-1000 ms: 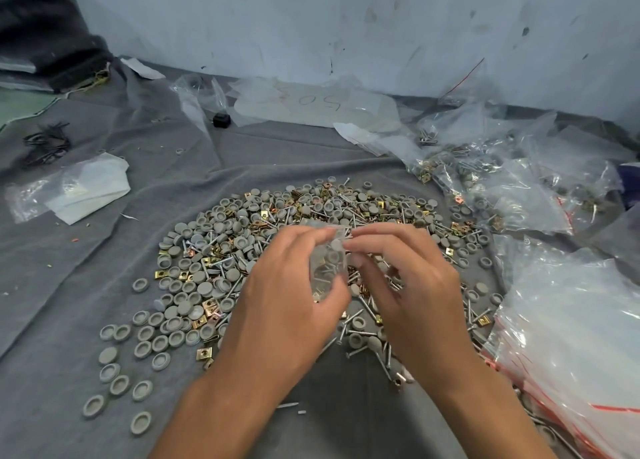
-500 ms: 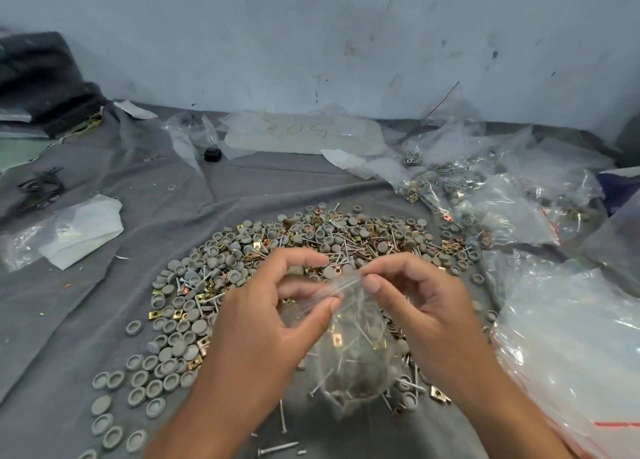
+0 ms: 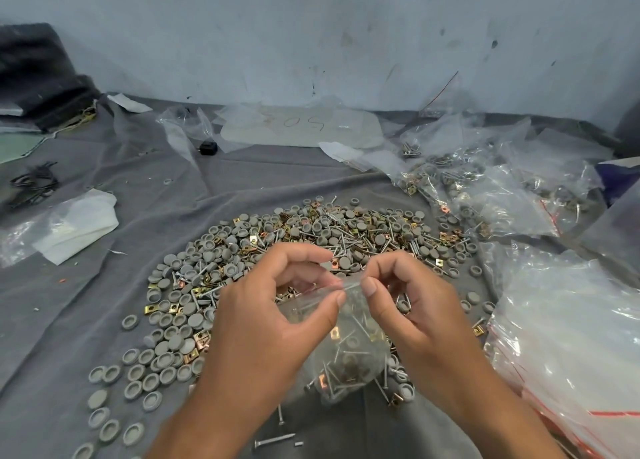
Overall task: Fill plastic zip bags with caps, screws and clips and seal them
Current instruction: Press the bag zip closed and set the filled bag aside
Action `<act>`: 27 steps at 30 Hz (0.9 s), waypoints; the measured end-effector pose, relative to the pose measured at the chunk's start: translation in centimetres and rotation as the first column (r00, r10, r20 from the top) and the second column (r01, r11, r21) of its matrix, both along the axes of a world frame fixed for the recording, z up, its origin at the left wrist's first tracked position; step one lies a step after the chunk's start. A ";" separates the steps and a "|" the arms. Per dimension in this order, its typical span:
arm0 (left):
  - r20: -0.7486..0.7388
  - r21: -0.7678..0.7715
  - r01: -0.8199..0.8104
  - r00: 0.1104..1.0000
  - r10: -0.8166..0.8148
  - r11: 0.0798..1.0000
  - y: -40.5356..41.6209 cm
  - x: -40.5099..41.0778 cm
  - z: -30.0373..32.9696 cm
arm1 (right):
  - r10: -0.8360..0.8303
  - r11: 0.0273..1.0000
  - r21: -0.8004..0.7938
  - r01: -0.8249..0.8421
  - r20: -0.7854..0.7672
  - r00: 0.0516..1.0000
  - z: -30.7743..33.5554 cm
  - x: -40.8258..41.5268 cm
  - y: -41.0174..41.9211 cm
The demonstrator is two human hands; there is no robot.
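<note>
Two hands hold one small clear zip bag (image 3: 346,354) above a grey cloth (image 3: 52,320), in the lower middle of the view. Its belly hangs below the fingers and holds screws, gold-coloured clips and grey caps, visible through the plastic. At the bag's top edge the left hand (image 3: 270,323) pinches the strip between thumb and curled forefinger, and the right hand (image 3: 415,313) pinches the same edge just beside it, thumb tip near thumb tip; whether the zip is fully pressed closed cannot be told. Behind and beside the hands lies a wide heap of loose parts (image 3: 311,236): round grey caps, long screws and square clips mixed together, with single caps scattered toward the lower left. A loose screw (image 3: 273,441) lies on the cloth below the bag. To the right sits a pile of filled bags (image 3: 485,195), and a large clear bag with a red line (image 3: 571,337) occupies the lower right. A folded white sheet in plastic (image 3: 76,226) lies at left; a pale wall (image 3: 311,35) closes the background.
</note>
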State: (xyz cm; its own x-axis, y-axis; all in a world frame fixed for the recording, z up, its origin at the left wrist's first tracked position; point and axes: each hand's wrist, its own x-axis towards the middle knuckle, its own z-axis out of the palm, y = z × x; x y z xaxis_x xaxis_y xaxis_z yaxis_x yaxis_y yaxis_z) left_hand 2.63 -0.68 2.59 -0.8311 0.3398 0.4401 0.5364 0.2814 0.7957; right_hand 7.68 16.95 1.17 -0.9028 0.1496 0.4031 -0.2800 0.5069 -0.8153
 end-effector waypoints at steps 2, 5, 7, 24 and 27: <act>-0.004 0.002 -0.004 1.000 0.004 1.000 0.1 0.1 0.1 | 0.031 0.999 -0.012 -0.031 0.005 0.999 0.0 0.1 -0.1; -0.007 0.002 -0.004 1.000 0.004 1.000 0.0 0.2 0.1 | 0.070 0.997 0.011 -0.070 -0.005 0.998 0.2 0.2 -0.1; -0.012 -0.001 -0.008 1.000 0.008 1.000 0.0 0.3 0.2 | 0.064 0.997 0.046 -0.063 -0.009 0.998 0.3 0.2 -0.1; 0.048 0.020 0.015 0.999 -0.016 1.000 -0.4 -0.3 0.2 | 0.089 0.995 -0.040 -0.086 0.068 0.994 0.1 0.3 0.2; 0.051 0.015 0.008 0.999 -0.009 1.000 -0.4 -0.3 0.3 | 0.054 0.998 0.029 -0.055 0.041 0.998 0.1 0.3 0.3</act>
State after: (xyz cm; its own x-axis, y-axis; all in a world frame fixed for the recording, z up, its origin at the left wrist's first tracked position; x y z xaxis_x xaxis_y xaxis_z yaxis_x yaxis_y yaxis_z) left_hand 2.30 -1.09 2.86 -0.8495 0.3409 0.4026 0.4976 0.2646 0.8261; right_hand 7.95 17.24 1.29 -0.9249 0.0881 0.3700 -0.2752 0.5164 -0.8109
